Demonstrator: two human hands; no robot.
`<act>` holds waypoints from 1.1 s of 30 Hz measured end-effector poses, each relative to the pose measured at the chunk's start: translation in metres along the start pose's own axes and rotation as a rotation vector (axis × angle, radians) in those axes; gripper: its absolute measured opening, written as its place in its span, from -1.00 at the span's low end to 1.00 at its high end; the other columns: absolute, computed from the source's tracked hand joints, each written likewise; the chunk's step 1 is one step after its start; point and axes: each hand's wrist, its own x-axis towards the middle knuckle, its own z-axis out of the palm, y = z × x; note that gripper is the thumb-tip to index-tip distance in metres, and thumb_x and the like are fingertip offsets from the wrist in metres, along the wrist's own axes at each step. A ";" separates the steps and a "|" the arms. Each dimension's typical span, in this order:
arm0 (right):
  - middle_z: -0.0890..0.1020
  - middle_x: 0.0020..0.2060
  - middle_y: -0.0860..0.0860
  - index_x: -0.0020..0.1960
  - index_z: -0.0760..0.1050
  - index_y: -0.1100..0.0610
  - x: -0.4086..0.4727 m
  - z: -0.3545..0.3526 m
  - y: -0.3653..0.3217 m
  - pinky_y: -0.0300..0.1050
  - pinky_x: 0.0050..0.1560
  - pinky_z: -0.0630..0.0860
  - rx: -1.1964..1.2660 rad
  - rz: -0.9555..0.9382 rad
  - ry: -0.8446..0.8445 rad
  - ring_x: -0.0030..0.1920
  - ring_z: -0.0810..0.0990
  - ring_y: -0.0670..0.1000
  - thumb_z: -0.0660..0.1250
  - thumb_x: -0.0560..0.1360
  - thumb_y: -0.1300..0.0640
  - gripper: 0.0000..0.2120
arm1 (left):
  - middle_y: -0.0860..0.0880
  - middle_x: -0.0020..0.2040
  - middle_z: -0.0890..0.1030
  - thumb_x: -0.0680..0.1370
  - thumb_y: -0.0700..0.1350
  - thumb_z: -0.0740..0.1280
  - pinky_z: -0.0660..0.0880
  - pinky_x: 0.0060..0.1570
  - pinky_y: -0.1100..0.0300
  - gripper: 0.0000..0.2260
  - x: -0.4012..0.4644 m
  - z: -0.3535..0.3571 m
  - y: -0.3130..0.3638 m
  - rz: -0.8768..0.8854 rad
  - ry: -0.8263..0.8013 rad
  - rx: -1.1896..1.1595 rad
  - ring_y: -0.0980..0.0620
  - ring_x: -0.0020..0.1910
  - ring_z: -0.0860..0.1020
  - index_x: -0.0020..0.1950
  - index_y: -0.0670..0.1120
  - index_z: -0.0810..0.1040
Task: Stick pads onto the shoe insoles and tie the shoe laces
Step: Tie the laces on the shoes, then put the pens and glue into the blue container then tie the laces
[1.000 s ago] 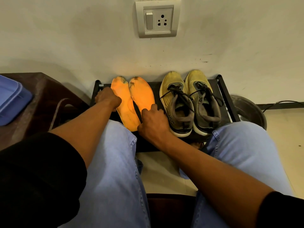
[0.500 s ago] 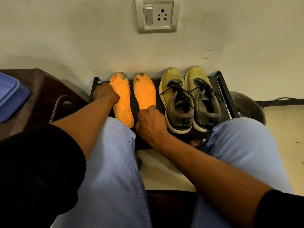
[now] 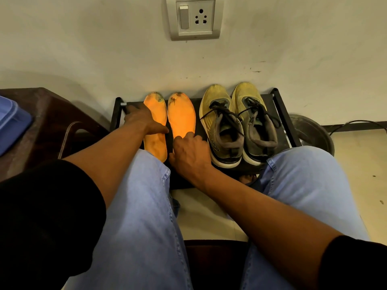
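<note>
Blue plastic, the smooth corner of a lidded tub (image 3: 11,120), sat at the far left on a dark brown moulded stool (image 3: 52,114). Next came a low black metal rack (image 3: 280,114) against the pale scuffed wall, bearing everything for the task. On its left half lay two orange foam insoles (image 3: 181,116) side by side, toes to the wall, their tips worn and stained dark. The left hand (image 3: 141,120) lay flat across the left insole (image 3: 156,141), fingers spread and straight, thumb reaching toward the gap between the pair. The right hand (image 3: 189,151) covered the heel of the right insole, fingers loosely bent, fingertips pressing the foam. Beside them stood two yellow knit shoes (image 3: 236,122) with grey padded collars, white soles and loose black laces (image 3: 222,113). A round metal basin (image 3: 312,130) sat on the floor at the right.
</note>
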 end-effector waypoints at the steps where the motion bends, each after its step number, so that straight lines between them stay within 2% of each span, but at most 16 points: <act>1: 0.57 0.07 0.19 0.13 0.55 0.14 0.000 0.000 0.000 -0.07 -0.22 0.34 0.009 -0.003 0.003 0.00 0.58 0.19 0.26 0.60 -0.08 -0.69 | -0.36 0.60 0.04 0.24 0.44 0.53 0.31 0.44 -0.14 0.34 -0.002 0.000 0.001 0.000 -0.001 -0.005 -0.35 0.58 0.12 0.64 -0.25 -0.15; 7: 0.59 0.07 0.20 0.14 0.55 0.15 0.001 0.004 0.003 -0.07 -0.21 0.36 0.019 -0.020 0.008 0.00 0.59 0.19 0.25 0.61 -0.08 -0.68 | -0.35 0.58 0.09 0.22 0.47 0.52 0.41 0.36 -0.14 0.34 -0.004 0.001 0.003 0.000 -0.012 -0.007 -0.32 0.55 0.21 0.65 -0.20 -0.14; 11: 0.59 0.08 0.20 0.15 0.56 0.15 0.001 0.000 0.006 -0.05 -0.20 0.38 0.044 -0.032 0.017 0.02 0.59 0.20 0.23 0.62 -0.10 -0.66 | -0.34 0.60 0.06 0.18 0.52 0.48 0.38 0.39 -0.16 0.35 -0.012 -0.005 0.003 -0.002 -0.014 -0.025 -0.34 0.55 0.18 0.65 -0.19 -0.10; 13: 0.59 0.08 0.20 0.16 0.55 0.17 0.002 -0.006 0.008 -0.04 -0.19 0.39 0.062 -0.034 0.036 0.03 0.59 0.21 0.23 0.62 -0.09 -0.66 | -0.34 0.58 0.13 0.30 0.44 0.49 0.36 0.38 -0.17 0.20 -0.026 -0.011 0.005 0.007 0.042 -0.033 -0.34 0.54 0.21 0.63 -0.22 0.00; 15: 0.59 0.08 0.20 0.17 0.53 0.18 0.002 -0.015 0.010 -0.03 -0.18 0.41 0.093 -0.041 0.072 0.04 0.58 0.21 0.24 0.62 -0.05 -0.68 | -0.33 0.50 0.26 0.42 0.26 0.49 0.42 0.29 -0.16 -0.07 -0.043 -0.019 0.008 0.012 0.141 -0.059 -0.35 0.47 0.31 0.55 -0.23 0.18; 17: 0.60 0.05 0.19 0.14 0.53 0.19 0.002 -0.027 0.012 -0.03 -0.20 0.41 0.131 -0.059 0.116 0.03 0.58 0.21 0.25 0.60 0.00 -0.72 | -0.29 0.40 0.37 0.48 0.10 0.46 0.46 0.17 -0.14 -0.33 -0.063 -0.028 0.012 0.044 0.249 -0.080 -0.35 0.36 0.39 0.43 -0.21 0.31; 19: 0.60 0.02 0.19 0.10 0.52 0.20 0.001 -0.044 0.013 -0.06 -0.24 0.33 0.163 -0.083 0.150 0.02 0.57 0.21 0.25 0.58 0.05 -0.76 | -0.25 0.33 0.43 0.50 0.00 0.42 0.48 0.09 -0.12 -0.48 -0.082 -0.036 0.017 0.105 0.341 -0.126 -0.35 0.28 0.45 0.38 -0.17 0.40; 22: 0.59 -0.02 0.16 0.06 0.51 0.20 -0.005 -0.072 0.020 -0.06 -0.26 0.28 0.175 -0.107 0.195 0.00 0.56 0.19 0.26 0.58 0.04 -0.77 | -0.22 0.28 0.50 0.51 -0.03 0.39 0.48 0.05 -0.09 -0.56 -0.112 -0.047 0.025 0.179 0.416 -0.187 -0.33 0.21 0.51 0.36 -0.12 0.46; 28: 0.59 -0.08 0.12 0.02 0.51 0.14 -0.022 -0.138 0.057 -0.03 -0.22 0.42 0.088 -0.115 0.268 -0.02 0.56 0.18 0.30 0.52 -0.07 -0.73 | -0.13 0.26 0.60 0.52 0.03 0.38 0.52 0.10 -0.04 -0.59 -0.158 -0.073 0.048 0.335 0.439 -0.283 -0.19 0.21 0.56 0.35 -0.04 0.52; 33: 0.62 0.05 0.09 0.17 0.54 0.11 -0.048 -0.187 0.112 -0.03 -0.08 0.50 0.079 -0.019 0.245 0.05 0.56 0.15 0.28 0.51 -0.09 -0.65 | -0.04 0.22 0.64 0.52 0.02 0.37 0.53 0.12 -0.01 -0.69 -0.209 -0.087 0.101 0.475 0.456 -0.306 -0.14 0.21 0.57 0.25 0.02 0.60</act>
